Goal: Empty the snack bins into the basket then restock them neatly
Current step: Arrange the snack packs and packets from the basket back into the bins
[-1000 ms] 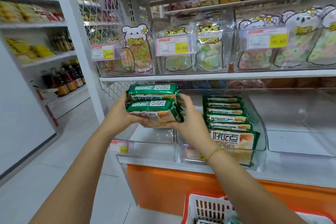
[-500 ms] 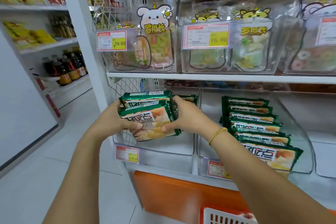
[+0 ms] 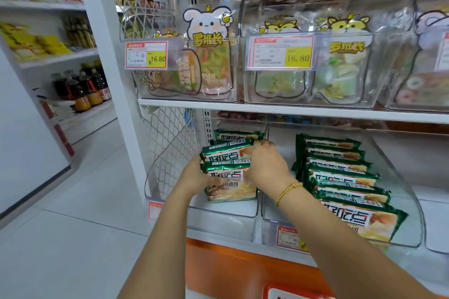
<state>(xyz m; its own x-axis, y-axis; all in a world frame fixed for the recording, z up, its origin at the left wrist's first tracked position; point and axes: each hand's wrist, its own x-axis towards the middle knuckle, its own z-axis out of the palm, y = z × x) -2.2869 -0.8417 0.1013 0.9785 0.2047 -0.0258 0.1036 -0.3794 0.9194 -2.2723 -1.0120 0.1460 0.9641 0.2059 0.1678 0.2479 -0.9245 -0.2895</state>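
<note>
**Packs Down in the Bin**

Head view: lowered since a second ago, from mid-air into the left clear bin (image 3: 223, 221). Squeezing the green snack packs (image 3: 228, 167) between left hand (image 3: 194, 177) and right hand (image 3: 267, 165), fingers curled round them. Next door, in the right bin (image 3: 268, 228), a tidy row of more packs (image 3: 340, 177).
</note>
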